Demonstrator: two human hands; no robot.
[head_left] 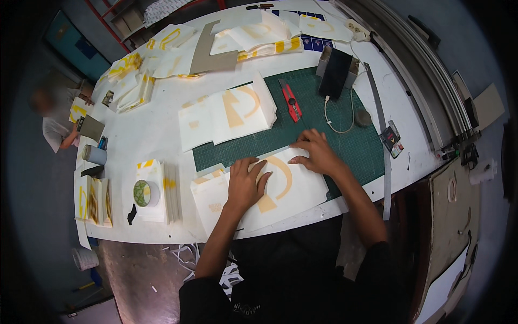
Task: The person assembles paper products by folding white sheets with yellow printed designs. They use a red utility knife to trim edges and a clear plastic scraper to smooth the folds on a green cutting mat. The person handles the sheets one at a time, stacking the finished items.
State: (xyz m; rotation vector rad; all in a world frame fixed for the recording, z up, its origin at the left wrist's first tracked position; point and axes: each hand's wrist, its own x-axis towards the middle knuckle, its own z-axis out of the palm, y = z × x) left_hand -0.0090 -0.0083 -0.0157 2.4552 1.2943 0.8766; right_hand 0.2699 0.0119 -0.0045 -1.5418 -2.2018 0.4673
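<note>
A white paper sheet (302,189) with a pale orange printed shape lies folded or layered at the table's near edge, partly over a green cutting mat (356,156). My left hand (247,182) rests on its middle, fingers spread, thumb apart. On the right, my right hand (314,153) has bent fingers at the far edge and its thumb on the top face, gripping that edge. Beyond the hands, a similar printed sheet (237,110) lies on the mat, one flap standing up. A red utility knife (292,102) lies beside it.
A tape roll (144,193) sits on a paper stack at left. A dark phone (334,73) leans on a stand, its cable trailing. A steel ruler (377,102) lies along the right. More printed stacks (270,48) fill the far side. Another person (59,113) works at far left.
</note>
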